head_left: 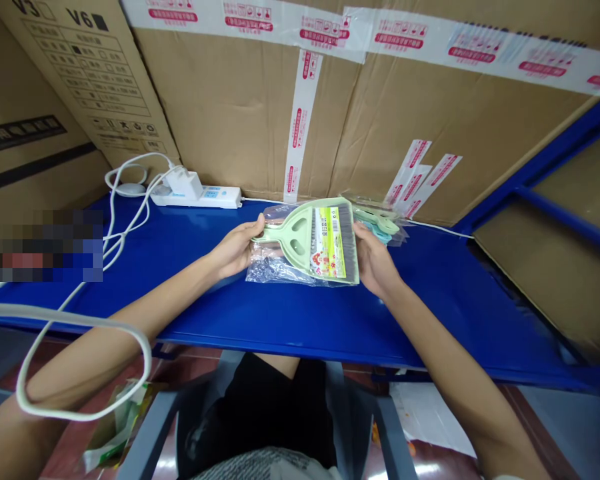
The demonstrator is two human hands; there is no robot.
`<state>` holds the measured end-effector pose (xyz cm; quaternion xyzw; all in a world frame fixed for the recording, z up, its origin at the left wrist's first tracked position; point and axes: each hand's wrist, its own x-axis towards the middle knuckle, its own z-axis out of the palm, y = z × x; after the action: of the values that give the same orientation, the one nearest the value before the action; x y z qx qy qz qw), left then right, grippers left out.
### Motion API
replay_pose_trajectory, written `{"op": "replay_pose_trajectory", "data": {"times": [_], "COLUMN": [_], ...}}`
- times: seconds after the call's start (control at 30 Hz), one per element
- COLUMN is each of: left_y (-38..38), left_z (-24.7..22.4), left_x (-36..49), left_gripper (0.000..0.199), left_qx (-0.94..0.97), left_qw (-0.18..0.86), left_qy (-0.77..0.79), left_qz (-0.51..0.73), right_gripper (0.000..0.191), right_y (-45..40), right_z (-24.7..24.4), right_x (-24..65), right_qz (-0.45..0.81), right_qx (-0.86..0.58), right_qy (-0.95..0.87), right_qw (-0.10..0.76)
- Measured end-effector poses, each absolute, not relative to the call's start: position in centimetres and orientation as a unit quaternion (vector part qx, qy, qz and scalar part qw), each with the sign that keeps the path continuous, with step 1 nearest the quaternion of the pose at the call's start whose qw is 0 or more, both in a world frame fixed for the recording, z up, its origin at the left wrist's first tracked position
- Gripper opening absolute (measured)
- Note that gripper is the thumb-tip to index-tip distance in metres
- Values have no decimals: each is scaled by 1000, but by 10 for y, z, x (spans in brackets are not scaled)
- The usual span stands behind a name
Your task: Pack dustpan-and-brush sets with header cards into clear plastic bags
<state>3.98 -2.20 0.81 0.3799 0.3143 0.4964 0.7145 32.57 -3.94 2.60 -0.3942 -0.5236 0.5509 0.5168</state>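
A pale green dustpan and brush set (296, 241) in a clear plastic bag is held level above the blue tabletop, its grey bristles toward the right. A yellow-green printed label lies over the middle of the set. My left hand (237, 248) is closed around the handle end at the left. On the right, my right hand (376, 259) grips the wide bristle edge, some of its fingers hidden behind the set. Just beyond that hand, more bagged items in green and blue (380, 223) lie on the table, partly covered.
A white power strip (225, 196) with a plugged-in adapter stands at the back left, and white cables (115, 227) loop from it. Large cardboard boxes (220, 107) wall the back. A blue metal frame (545, 207) bounds the right side.
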Motion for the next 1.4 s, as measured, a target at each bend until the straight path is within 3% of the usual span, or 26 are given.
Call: {"op": "replay_pose_trajectory", "data": {"times": [0.1, 0.43, 0.67, 0.97, 1.07, 1.23, 1.4], "left_y": [-22, -14, -9, -14, -15, -13, -14], "left_z": [7, 7, 7, 4, 5, 5, 7], "left_x": [42, 36, 29, 34, 36, 33, 33], "left_gripper": [38, 46, 51, 50, 48, 49, 50], "left_qx": [378, 377, 394, 407, 403, 389, 398], "left_qw": [717, 724, 712, 728, 729, 721, 721], "left_qy": [313, 351, 350, 309, 306, 309, 313], "left_qz": [495, 458, 463, 456, 461, 483, 473], "right_gripper": [58, 35, 32, 38, 41, 69, 50], "right_y": [-45, -38, -29, -27, -29, -35, -38], "right_z": [24, 22, 31, 25, 27, 37, 36], "right_x": [319, 330, 347, 341, 339, 342, 339], "right_qz": [645, 582, 567, 640, 608, 504, 464], "right_qx": [-379, -414, -423, -448, -444, -418, -409], "right_qy": [-502, -443, -454, -434, -450, -500, -555], "right_qw": [434, 542, 541, 450, 480, 566, 557]}}
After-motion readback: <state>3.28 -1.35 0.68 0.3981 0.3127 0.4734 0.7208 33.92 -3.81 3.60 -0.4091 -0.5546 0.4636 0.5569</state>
